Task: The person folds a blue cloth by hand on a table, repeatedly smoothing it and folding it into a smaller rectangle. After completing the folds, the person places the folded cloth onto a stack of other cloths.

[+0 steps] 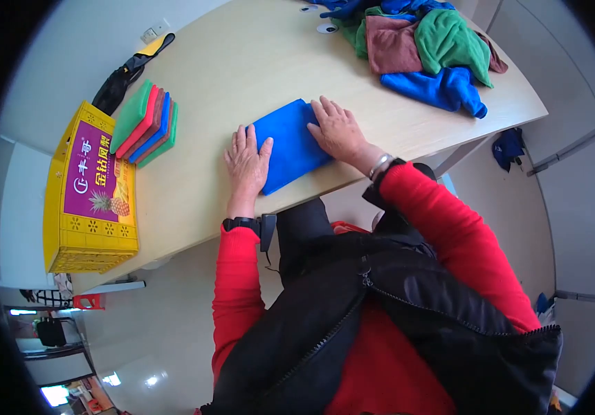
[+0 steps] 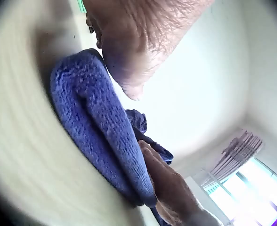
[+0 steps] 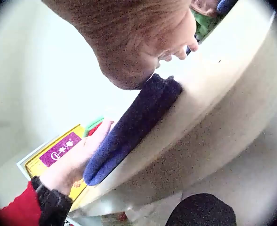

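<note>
A blue towel (image 1: 287, 145), folded into a thick rectangle, lies at the table's front edge. My left hand (image 1: 248, 162) rests along its left side with fingers straight and the thumb over the cloth. On the opposite side my right hand (image 1: 340, 131) touches the far right corner, its fingers extended. From the left wrist view, the folded towel (image 2: 98, 127) shows its plush layers at the near edge. In the right wrist view the towel (image 3: 131, 129) lies between the two hands, near the table edge.
A yellow box (image 1: 93, 242) with a pineapple label stands at the left. Folded green, red, brown and blue towels (image 1: 147, 126) lean stacked against it. A loose heap of cloths (image 1: 429, 48) lies at the back right. Behind the box are black straps (image 1: 121, 79).
</note>
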A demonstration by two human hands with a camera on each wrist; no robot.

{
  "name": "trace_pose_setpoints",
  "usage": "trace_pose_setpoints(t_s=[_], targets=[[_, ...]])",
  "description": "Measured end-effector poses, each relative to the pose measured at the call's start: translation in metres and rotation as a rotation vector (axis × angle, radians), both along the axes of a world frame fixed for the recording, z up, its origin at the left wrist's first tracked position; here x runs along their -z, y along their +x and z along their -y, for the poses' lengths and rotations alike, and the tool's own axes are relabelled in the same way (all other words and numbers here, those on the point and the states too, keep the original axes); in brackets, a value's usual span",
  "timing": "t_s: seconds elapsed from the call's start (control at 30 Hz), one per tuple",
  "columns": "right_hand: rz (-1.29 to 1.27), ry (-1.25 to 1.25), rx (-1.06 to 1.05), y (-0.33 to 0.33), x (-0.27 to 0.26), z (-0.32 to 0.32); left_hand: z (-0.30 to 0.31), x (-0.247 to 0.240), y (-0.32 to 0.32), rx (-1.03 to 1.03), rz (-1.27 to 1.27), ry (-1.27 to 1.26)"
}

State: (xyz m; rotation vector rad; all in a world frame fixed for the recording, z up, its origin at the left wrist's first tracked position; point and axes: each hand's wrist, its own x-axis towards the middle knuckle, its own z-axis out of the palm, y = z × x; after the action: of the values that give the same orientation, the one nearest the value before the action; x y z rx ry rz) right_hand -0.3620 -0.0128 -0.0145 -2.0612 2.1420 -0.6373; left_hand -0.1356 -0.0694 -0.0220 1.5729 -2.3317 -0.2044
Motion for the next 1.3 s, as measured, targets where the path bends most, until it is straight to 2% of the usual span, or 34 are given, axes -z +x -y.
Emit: trace_pose_setpoints(t_s=[0.1, 0.27, 0.37, 0.53, 0.7, 0.8, 0.93, 1.03, 1.1, 1.17, 1.2, 1.3], targets=[[-0.056, -0.186, -0.043, 0.011, -0.002, -0.021, 0.016, -0.001, 0.000, 0.042, -0.002, -0.035], [-0.125, -0.193, -0.155, 0.030, -0.001, -0.034, 0.001, -0.017, -0.018, 0.157, 0.047, -0.131], [-0.129, -0.148, -0.187, 0.031, 0.009, -0.030, -0.006, 0.007, -0.021, 0.169, 0.040, -0.159], [-0.130, -0.152, -0.202, 0.031, 0.008, -0.032, -0.010, 0.009, -0.023, 0.166, 0.037, -0.183], [-0.017, -0.179, -0.126, 0.025, 0.007, -0.046, -0.014, 0.008, -0.018, 0.138, -0.053, -0.209], [0.065, -0.148, -0.106, 0.019, 0.011, -0.053, -0.035, 0.004, -0.019, 0.239, 0.049, -0.331], [0.062, -0.148, -0.139, 0.021, 0.007, -0.053, -0.051, 0.000, -0.023, 0.223, 0.119, -0.238], [-0.143, -0.263, -0.101, 0.023, 0.000, -0.056, -0.036, 0.009, -0.012, 0.202, -0.012, -0.250], [-0.158, -0.284, -0.150, 0.032, -0.004, -0.064, -0.032, 0.011, -0.002, 0.207, -0.072, -0.243], [-0.193, -0.340, -0.269, 0.039, -0.009, -0.066, -0.034, -0.003, 0.008, -0.271, -0.201, -0.109], [-0.195, -0.344, -0.271, 0.038, -0.007, -0.063, -0.034, -0.008, 0.009, -0.273, -0.203, -0.113], [0.168, -0.233, -0.136, 0.029, 0.015, -0.046, -0.036, -0.018, 0.012, -0.362, -0.171, 0.082]])
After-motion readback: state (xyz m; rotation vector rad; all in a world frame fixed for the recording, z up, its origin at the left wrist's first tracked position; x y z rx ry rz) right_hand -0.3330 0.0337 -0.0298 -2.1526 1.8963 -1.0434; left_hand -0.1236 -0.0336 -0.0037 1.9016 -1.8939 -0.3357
